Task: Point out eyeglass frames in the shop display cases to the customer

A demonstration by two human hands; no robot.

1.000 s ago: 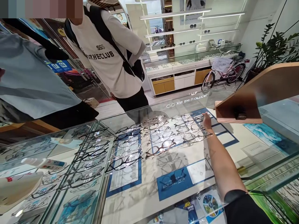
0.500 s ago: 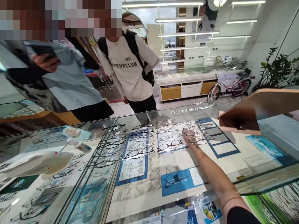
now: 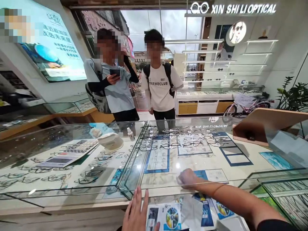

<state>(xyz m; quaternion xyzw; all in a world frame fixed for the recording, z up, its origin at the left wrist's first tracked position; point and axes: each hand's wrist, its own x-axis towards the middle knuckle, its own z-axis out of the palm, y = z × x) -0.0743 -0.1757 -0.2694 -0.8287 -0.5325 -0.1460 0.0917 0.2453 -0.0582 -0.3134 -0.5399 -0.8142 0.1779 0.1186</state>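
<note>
Glass-topped desk [image 3: 158, 186]: eyeglass frames [image 3: 192, 143] lie in rows toward the far edge, your left hand [image 3: 137, 212] extends its fingers at the near edge, and your right hand [image 3: 187, 178] forms a fist, no held object visible, whose low forward sweep could scatter the rows.

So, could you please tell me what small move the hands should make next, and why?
I would probably extend the right hand forward toward the eyeglass frames: they lie in rows beyond it, apart from both hands. The left hand, fingers spread near the front edge of the glass counter, could simply wait there.
</note>
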